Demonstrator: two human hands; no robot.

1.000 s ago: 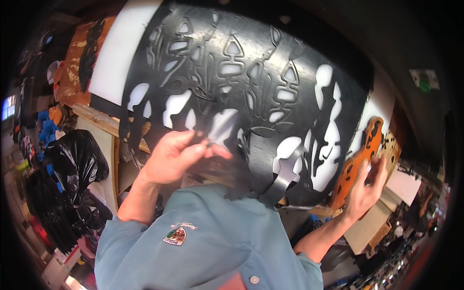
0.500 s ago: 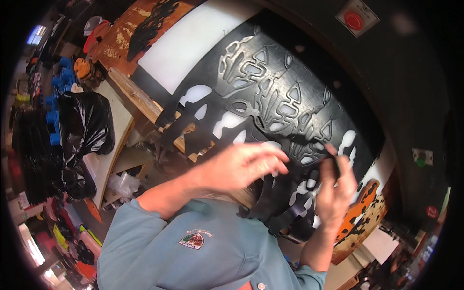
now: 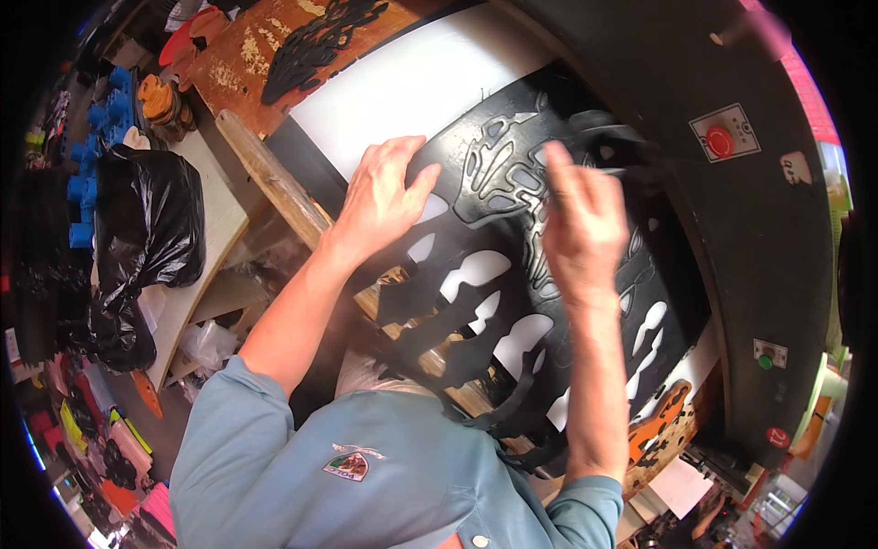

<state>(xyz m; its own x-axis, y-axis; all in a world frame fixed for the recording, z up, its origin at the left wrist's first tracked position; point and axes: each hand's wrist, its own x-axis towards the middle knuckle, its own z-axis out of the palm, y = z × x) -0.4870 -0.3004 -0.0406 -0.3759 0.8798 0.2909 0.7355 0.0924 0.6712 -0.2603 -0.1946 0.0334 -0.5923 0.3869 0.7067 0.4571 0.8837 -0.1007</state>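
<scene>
A large black sheet [image 3: 485, 325] with rows of curved cut-outs lies over a white board [image 3: 366, 82] and hangs over its near edge. Shiny black cut pieces [image 3: 503, 183] with long slots rest on its far part. My left hand [image 3: 380, 197] is open at the sheet's upper left edge, thumb and fingers apart, holding nothing. Over the cut pieces is my right hand [image 3: 585, 220], smeared by motion. Dark blurred strips show just beyond its fingers; whether it grips them I cannot tell.
A dark machine panel with a red button [image 3: 719, 140] and a green button [image 3: 765, 361] borders the right. At the far left, dark slotted pieces [image 3: 320, 46] lie on a brown board. A wooden beam [image 3: 265, 165] and a black plastic bag [image 3: 151, 220] are on the left.
My left hand has moved up and left to the sheet's far left part. My right hand has moved up over the cut pieces. The view has shifted.
</scene>
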